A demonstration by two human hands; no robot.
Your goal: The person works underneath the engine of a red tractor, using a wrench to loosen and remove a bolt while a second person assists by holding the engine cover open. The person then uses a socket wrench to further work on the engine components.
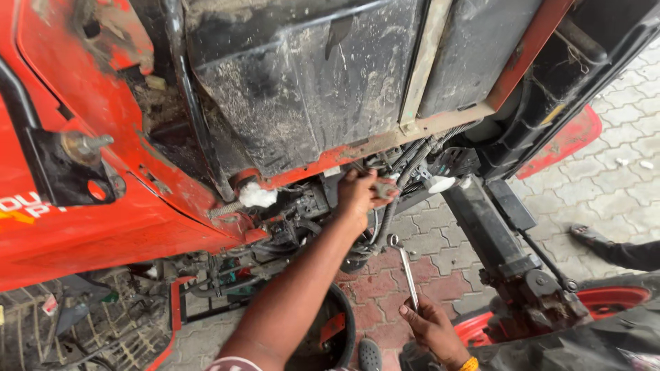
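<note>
My left hand (357,194) reaches up under the red tractor body (103,206) and grips a small grey metal fitting (383,188) among black ribbed hoses and cables (412,161). Lower down, my right hand (430,328), with a yellow band at the wrist, holds the bottom end of a long silver ring spanner (407,269). The spanner points upward and its ring end (393,240) hangs just below the hoses, touching nothing that I can see. A dirty black tank (302,82) sits above the fitting.
A black steel arm (491,230) slopes down to a red wheel hub (584,302) at the right. Another person's sandalled foot (590,237) stands on the paving bricks (619,185). A threaded stud (84,146) sticks out at the left. A dark shoe (369,354) is below.
</note>
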